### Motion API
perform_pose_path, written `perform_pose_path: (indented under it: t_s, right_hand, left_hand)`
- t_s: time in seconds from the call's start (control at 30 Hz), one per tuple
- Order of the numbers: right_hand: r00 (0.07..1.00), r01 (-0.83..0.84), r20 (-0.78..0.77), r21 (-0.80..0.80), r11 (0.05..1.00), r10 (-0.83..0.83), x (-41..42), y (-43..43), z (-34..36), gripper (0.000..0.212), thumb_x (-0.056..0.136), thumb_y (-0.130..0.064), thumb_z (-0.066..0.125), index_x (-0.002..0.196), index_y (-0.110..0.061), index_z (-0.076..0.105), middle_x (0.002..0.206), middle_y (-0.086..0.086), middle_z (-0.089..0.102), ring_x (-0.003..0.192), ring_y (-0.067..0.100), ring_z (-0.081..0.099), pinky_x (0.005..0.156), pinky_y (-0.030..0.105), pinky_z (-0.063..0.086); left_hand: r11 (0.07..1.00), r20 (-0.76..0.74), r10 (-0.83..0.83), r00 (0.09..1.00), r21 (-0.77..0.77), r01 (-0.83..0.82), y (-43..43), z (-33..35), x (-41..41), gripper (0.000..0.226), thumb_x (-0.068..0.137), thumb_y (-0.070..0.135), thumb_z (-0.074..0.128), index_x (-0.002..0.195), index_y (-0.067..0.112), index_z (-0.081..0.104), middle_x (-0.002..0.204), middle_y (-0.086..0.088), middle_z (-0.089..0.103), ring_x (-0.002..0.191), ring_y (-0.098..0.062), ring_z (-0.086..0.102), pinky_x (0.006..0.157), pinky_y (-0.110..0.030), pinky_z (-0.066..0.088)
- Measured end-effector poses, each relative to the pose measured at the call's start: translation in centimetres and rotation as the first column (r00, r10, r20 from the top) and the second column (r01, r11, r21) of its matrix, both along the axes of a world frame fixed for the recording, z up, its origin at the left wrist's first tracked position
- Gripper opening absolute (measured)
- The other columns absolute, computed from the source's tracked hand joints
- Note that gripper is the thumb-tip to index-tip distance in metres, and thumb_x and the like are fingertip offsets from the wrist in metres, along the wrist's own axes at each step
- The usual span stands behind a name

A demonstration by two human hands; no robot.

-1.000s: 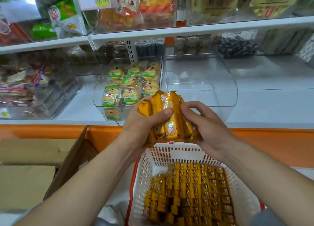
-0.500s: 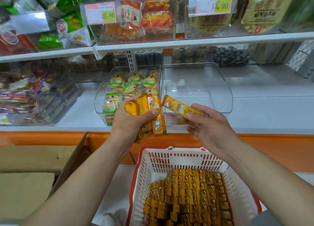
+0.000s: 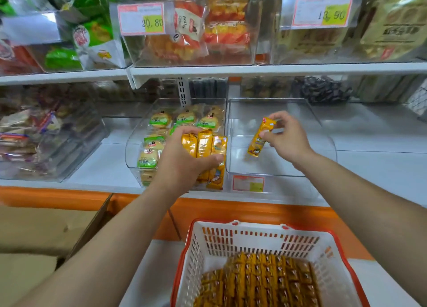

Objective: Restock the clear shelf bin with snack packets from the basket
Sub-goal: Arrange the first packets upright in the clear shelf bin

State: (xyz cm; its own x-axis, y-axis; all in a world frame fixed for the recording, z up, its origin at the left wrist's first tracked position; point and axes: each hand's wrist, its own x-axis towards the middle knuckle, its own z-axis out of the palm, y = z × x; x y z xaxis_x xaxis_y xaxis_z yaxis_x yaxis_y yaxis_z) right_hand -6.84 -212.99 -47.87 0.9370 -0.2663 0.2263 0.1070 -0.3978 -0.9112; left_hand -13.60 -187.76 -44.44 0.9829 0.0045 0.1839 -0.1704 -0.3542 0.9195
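Observation:
A white basket (image 3: 231, 239) with an orange rim sits low in front of me, holding several yellow snack packets (image 3: 258, 281) in rows. My left hand (image 3: 182, 158) grips a bunch of yellow packets (image 3: 204, 145) in front of the shelf edge. My right hand (image 3: 286, 138) pinches a single yellow packet (image 3: 260, 138) over the open mouth of the clear shelf bin (image 3: 323, 140). That bin shows nothing inside it.
Left of the clear bin stands another clear bin (image 3: 134, 145) with green-labelled round cakes (image 3: 159, 119). The shelf above (image 3: 277, 69) carries bins with price tags. An open cardboard box (image 3: 46, 228) lies at the lower left. An orange ledge (image 3: 254, 212) runs below the shelf.
My right hand has drawn one packet out of the bunch and carried it up and right over the clear bin. My left hand has risen slightly with the rest.

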Motion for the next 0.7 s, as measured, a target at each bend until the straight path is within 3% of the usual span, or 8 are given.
perform_pose_path:
  t_s: [0.13, 0.2, 0.27, 0.37, 0.5, 0.63, 0.7]
  right_hand:
    - [1.000, 0.003, -0.014, -0.231, 0.973, -0.006, 7.6, 0.1, -1.5, 0.040, 0.077, -0.014, 0.082, 0.114, -0.014, 0.068, 0.099, 0.001, 0.067, 0.097, 0.021, 0.063, 0.086, 0.031, 0.047]
    - [0.999, -0.025, -0.034, -0.312, 0.950, 0.015, 11.0, 0.3, -2.2, 0.038, 0.078, -0.013, 0.081, 0.114, -0.011, 0.069, 0.105, 0.009, 0.070, 0.100, 0.024, 0.065, 0.083, 0.027, 0.046]
    - [0.999, -0.038, -0.049, -0.369, 0.929, 0.022, 13.4, 0.6, -2.9, 0.034, 0.079, -0.011, 0.080, 0.112, -0.011, 0.071, 0.104, 0.009, 0.071, 0.096, 0.022, 0.065, 0.077, 0.021, 0.042]
    - [0.998, -0.045, -0.050, -0.436, 0.899, 0.025, 15.8, 1.1, -4.0, 0.031, 0.076, -0.011, 0.082, 0.106, -0.014, 0.073, 0.099, 0.006, 0.072, 0.086, 0.018, 0.063, 0.075, 0.021, 0.044]
    - [0.996, -0.068, -0.074, -0.431, 0.900, 0.040, 17.5, 1.5, -5.0, 0.034, 0.073, -0.006, 0.084, 0.103, -0.016, 0.070, 0.096, 0.006, 0.067, 0.087, 0.025, 0.065, 0.078, 0.035, 0.056]
    - [0.997, -0.074, -0.062, -0.480, 0.874, 0.050, 18.2, 1.6, -5.0, 0.035, 0.076, -0.010, 0.083, 0.107, -0.019, 0.067, 0.096, 0.002, 0.064, 0.085, 0.021, 0.062, 0.075, 0.030, 0.050]
    - [0.998, -0.065, -0.055, -0.487, 0.871, 0.043, 18.3, 1.7, -5.0, 0.034, 0.078, -0.012, 0.081, 0.108, -0.022, 0.066, 0.094, 0.000, 0.064, 0.084, 0.020, 0.061, 0.071, 0.026, 0.045]
  left_hand:
    - [0.999, -0.005, 0.002, 1.000, -0.047, -0.002, -0.4, -0.7, 2.2, 0.061, 0.059, 0.037, 0.093, 0.101, 0.049, 0.050, 0.103, 0.014, 0.062, 0.081, -0.002, 0.069, 0.054, -0.024, 0.060]
    - [0.999, -0.005, 0.010, 1.000, -0.046, -0.010, -0.5, -0.9, 2.6, 0.063, 0.051, 0.048, 0.086, 0.102, 0.049, 0.050, 0.097, 0.019, 0.062, 0.077, 0.014, 0.064, 0.050, -0.016, 0.054]
    - [0.998, -0.001, 0.010, 1.000, -0.058, -0.010, -0.5, -1.1, 2.8, 0.062, 0.047, 0.050, 0.082, 0.100, 0.048, 0.050, 0.090, 0.032, 0.065, 0.073, 0.024, 0.059, 0.048, -0.009, 0.049]
    - [0.992, -0.013, -0.003, 1.000, -0.126, 0.001, -0.4, -1.5, 3.1, 0.061, 0.049, 0.041, 0.082, 0.101, 0.045, 0.051, 0.082, 0.052, 0.057, 0.071, 0.024, 0.061, 0.046, -0.006, 0.047]
    - [0.987, -0.030, 0.012, 0.999, -0.160, -0.016, -0.2, -2.2, 3.6, 0.062, 0.049, 0.040, 0.084, 0.102, 0.046, 0.053, 0.087, 0.047, 0.062, 0.073, 0.017, 0.066, 0.047, -0.011, 0.050]
    - [0.986, -0.056, 0.020, 0.998, -0.165, -0.029, -0.4, -2.3, 3.5, 0.061, 0.051, 0.036, 0.085, 0.101, 0.047, 0.052, 0.084, 0.045, 0.062, 0.072, 0.020, 0.064, 0.045, -0.010, 0.049]
    - [0.986, -0.063, 0.032, 0.998, -0.162, -0.042, -0.6, -2.4, 3.4, 0.061, 0.051, 0.037, 0.085, 0.101, 0.048, 0.052, 0.086, 0.031, 0.068, 0.073, 0.019, 0.064, 0.045, -0.011, 0.050]
